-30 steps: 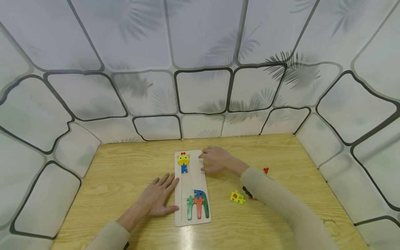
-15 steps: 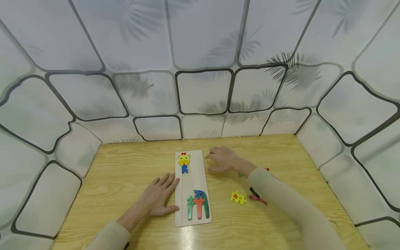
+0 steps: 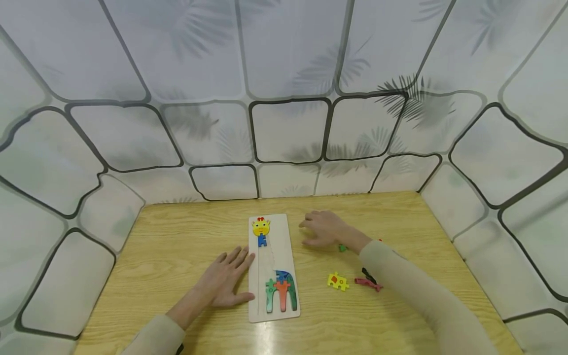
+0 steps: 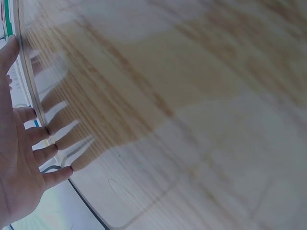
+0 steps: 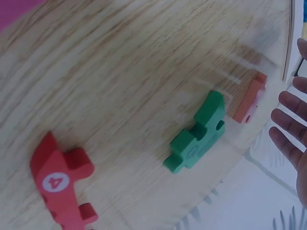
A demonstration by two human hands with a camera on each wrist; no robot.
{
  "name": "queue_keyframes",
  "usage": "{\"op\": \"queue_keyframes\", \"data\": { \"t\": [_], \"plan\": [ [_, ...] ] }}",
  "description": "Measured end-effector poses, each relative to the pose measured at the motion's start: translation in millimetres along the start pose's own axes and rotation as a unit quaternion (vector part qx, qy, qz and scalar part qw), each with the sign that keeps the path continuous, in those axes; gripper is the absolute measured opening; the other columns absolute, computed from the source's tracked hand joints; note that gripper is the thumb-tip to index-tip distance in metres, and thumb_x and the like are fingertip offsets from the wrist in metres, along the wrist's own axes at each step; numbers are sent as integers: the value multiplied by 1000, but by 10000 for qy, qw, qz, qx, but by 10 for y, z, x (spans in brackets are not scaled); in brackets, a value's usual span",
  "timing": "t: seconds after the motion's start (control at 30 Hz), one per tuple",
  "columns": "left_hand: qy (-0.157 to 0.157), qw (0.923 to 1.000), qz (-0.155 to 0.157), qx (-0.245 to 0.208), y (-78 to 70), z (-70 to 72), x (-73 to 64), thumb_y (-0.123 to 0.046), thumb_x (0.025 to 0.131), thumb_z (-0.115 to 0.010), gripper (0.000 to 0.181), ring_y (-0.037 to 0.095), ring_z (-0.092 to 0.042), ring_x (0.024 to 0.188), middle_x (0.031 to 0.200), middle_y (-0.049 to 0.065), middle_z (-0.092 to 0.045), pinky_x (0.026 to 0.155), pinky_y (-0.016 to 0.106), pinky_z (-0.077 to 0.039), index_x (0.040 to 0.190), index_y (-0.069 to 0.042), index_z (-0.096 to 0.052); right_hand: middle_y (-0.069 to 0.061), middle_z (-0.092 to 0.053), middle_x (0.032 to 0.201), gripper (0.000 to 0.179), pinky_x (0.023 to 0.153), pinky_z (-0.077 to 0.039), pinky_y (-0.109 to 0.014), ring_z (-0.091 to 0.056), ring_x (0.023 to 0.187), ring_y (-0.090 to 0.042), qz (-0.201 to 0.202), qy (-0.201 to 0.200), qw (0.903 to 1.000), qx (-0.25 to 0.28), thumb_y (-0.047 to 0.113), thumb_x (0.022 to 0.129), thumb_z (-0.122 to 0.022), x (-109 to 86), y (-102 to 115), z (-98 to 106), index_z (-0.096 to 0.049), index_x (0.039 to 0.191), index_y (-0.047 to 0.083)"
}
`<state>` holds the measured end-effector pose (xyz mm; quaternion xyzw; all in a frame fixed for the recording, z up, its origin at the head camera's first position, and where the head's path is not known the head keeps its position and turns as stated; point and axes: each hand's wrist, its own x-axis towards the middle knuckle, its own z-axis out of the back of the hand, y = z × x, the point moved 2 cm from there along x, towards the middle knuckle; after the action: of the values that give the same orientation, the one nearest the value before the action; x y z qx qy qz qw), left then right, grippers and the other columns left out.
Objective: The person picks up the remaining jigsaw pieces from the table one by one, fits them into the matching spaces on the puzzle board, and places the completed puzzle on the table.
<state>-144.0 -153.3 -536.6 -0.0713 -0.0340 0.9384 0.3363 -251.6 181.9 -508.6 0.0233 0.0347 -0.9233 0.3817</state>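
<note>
A pale puzzle board (image 3: 279, 246) lies lengthwise on the table. At its top are a yellow giraffe-head piece (image 3: 261, 227) and a blue neck piece (image 3: 262, 240); low down, blue, orange and green pieces form the body and legs. My left hand (image 3: 228, 281) lies with fingers spread, fingertips and thumb at the board's left edge. My right hand (image 3: 324, 228) hovers beyond the right edge, fingers loosely extended and holding nothing. Near it in the right wrist view are a green puzzle piece (image 5: 199, 134) and an orange-red one (image 5: 249, 98).
Right of the board lie a yellow puzzle piece (image 3: 338, 281), a pinkish-red piece (image 3: 368, 283) and a black one (image 3: 368, 274). The right wrist view has a red piece marked 4 (image 5: 57, 177). A patterned white wall (image 3: 288, 130) rises behind the wooden table (image 3: 195, 222).
My right hand has drawn back rightward from the board's upper right edge, uncovering that edge and the green, pinkish-red and black pieces. The left hand has stayed in place.
</note>
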Motion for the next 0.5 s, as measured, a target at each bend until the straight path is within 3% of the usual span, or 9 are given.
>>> {"op": "queue_keyframes", "data": {
  "t": [0.4,0.5],
  "plan": [
    [28,10000,18,60,24,-26,5,-85,92,-45,105,40,-34,160,174,15,-32,122,63,-40,168,-14,-30,-8,-70,125,54,93,-60,-47,-69,110,-26,-96,-79,9999,96,54,99,-66,-97,-112,-44,-70,136,15],
    [28,10000,18,42,24,-23,5,-84,92,-45,104,40,-34,160,174,16,-31,122,63,-40,168,-14,-30,-6,-70,119,53,88,-60,-46,-68,103,-24,-136,-88,9997,155,53,98,-67,-127,-139,-35,-71,135,15]
  ]
}}
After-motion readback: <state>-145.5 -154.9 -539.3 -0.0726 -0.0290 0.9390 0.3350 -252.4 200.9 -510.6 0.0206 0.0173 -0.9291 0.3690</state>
